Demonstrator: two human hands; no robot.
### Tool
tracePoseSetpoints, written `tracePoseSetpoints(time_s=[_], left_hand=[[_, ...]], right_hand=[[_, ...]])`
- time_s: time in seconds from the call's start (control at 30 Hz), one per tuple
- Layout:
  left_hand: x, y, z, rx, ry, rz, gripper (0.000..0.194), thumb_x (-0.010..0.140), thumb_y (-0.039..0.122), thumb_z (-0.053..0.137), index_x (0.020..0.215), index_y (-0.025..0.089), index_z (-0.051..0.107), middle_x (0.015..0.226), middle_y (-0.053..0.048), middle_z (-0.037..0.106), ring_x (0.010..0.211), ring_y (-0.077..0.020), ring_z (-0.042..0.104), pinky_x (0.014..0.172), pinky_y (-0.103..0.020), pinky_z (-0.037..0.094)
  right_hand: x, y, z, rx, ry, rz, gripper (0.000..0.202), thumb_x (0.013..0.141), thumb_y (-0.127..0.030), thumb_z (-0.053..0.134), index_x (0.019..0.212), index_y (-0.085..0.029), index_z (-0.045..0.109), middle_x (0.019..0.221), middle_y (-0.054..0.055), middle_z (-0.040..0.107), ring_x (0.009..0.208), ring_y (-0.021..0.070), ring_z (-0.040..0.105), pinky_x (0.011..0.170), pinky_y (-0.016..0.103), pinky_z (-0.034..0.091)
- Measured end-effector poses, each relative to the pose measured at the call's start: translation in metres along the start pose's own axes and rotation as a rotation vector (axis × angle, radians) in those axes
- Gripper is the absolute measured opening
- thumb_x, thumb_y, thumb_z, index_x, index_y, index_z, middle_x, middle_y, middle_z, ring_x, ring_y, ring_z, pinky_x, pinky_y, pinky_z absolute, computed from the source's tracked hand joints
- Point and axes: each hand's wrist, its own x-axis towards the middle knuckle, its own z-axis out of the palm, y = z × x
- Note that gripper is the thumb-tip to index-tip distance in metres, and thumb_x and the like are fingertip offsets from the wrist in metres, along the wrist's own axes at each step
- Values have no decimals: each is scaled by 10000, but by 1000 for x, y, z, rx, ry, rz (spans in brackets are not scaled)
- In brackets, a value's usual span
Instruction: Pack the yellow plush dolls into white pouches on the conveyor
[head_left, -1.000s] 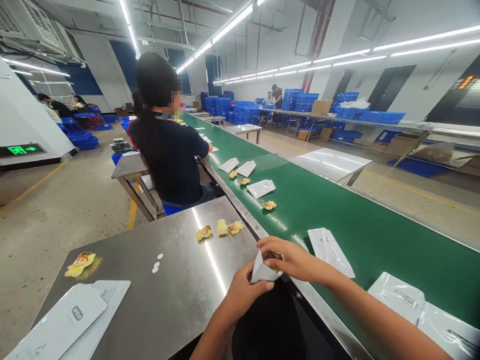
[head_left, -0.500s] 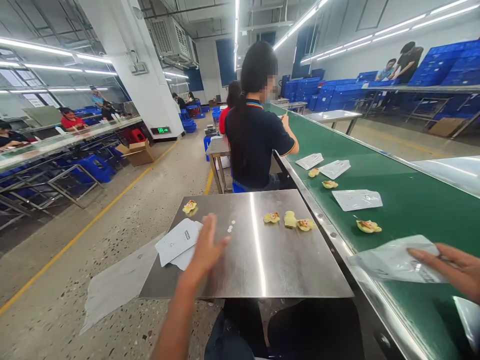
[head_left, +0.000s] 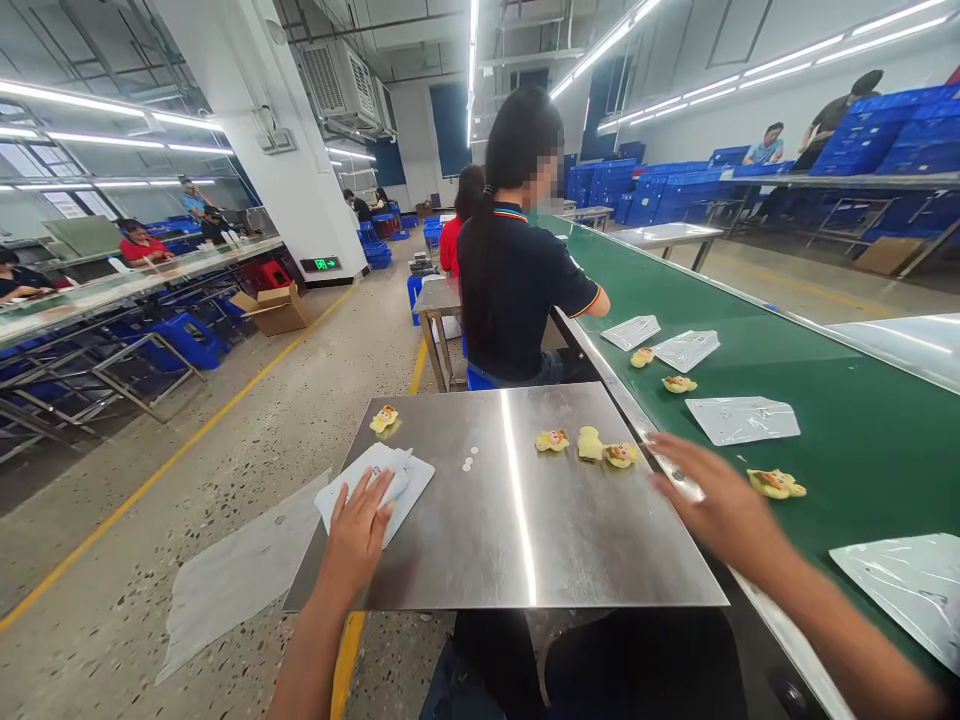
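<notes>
My left hand [head_left: 358,535] lies with outstretched fingers on the white packets [head_left: 412,492] at the left of the metal table. It partly hides them. My right hand [head_left: 716,500], slightly blurred, hovers over the table's right edge with fingers apart and nothing in them. Nearest to its fingertips is a small yellow figure with a printed face [head_left: 622,455]. Beside that lie a plain yellow piece [head_left: 590,443] and another yellow figure [head_left: 552,440]. One more yellow figure [head_left: 384,419] rests at the far left corner. Small white discs [head_left: 469,462] sit near the middle.
A green conveyor belt [head_left: 862,470] runs along the right, carrying a near silvery packet [head_left: 911,590], several other packets and yellow figures. A co-worker in a dark shirt [head_left: 517,290] sits just beyond the metal table [head_left: 600,550]. A translucent sheet [head_left: 225,590] hangs at the left.
My right hand has let go of a packet, now on the belt, and moved left to the table edge. My left hand has come down onto the white packets. Belt items have shifted nearer.
</notes>
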Motion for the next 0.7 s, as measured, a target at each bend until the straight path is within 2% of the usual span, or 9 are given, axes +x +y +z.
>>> tracePoseSetpoints(time_s=[0.07,0.13,0.2,0.27,0.37,0.47,0.53,0.6,0.7], left_hand=[[-16,32,-7,-244,-88,-55,424,870,419,474,1265,290,561,1345,-10,548,1323,-259,377,1135,-387,180],[-34,59,-7,-480,-317,-126,420,845,474,513,1198,275,624,1254,-39,622,1185,-296,517,1026,-379,356],[-50,74,0,-727,-521,-192,561,747,591,588,1169,226,642,1133,-78,678,1013,-308,601,873,-369,457],[-62,75,13,-950,-591,-323,696,599,650,687,1106,174,661,991,-92,708,906,-299,622,775,-345,481],[-71,63,38,-1179,-483,-678,581,554,555,780,943,136,679,787,-74,711,775,-250,646,690,-310,488],[-72,51,55,-1330,-333,-946,442,617,425,796,920,137,652,772,-69,715,732,-222,666,700,-314,512],[-69,48,58,-1386,-237,-1044,405,649,331,795,970,143,636,838,-81,726,807,-235,680,783,-339,523],[-65,48,56,-1397,-110,-1121,395,698,238,763,1055,160,614,902,-87,731,883,-245,683,867,-365,512],[-61,44,51,-1428,91,-1142,446,795,195,659,1224,227,543,995,-67,730,959,-245,674,930,-382,496]], right_hand=[[10,-64,38,104,-154,-186,445,903,-350,489,1340,-334,407,1335,55,495,1190,269,482,1004,442,398],[15,-117,65,197,-336,-357,439,883,-395,534,1284,-228,471,1216,94,578,1097,241,544,944,391,446],[19,-151,81,243,-504,-496,273,895,-361,527,1106,-198,584,959,61,663,887,185,609,802,314,490],[25,-164,95,256,-625,-585,175,902,-327,521,945,-201,633,780,16,659,749,150,609,693,262,479],[50,-156,122,321,-763,-594,208,884,-388,548,883,-213,660,778,-22,676,747,118,621,668,205,471],[84,-129,161,247,-737,-435,327,944,-400,432,1137,-211,617,1151,25,641,1036,138,585,882,242,453],[98,-109,183,106,-663,-316,420,958,-388,387,1301,-174,505,1381,98,463,1254,224,431,1037,401,346],[97,-92,194,17,-657,-260,485,935,-418,425,1349,-167,457,1437,121,381,1326,300,320,1068,533,251],[66,-72,180,-15,-709,-279,598,897,-524,442,1382,-174,418,1429,109,396,1347,329,269,1083,577,187]])
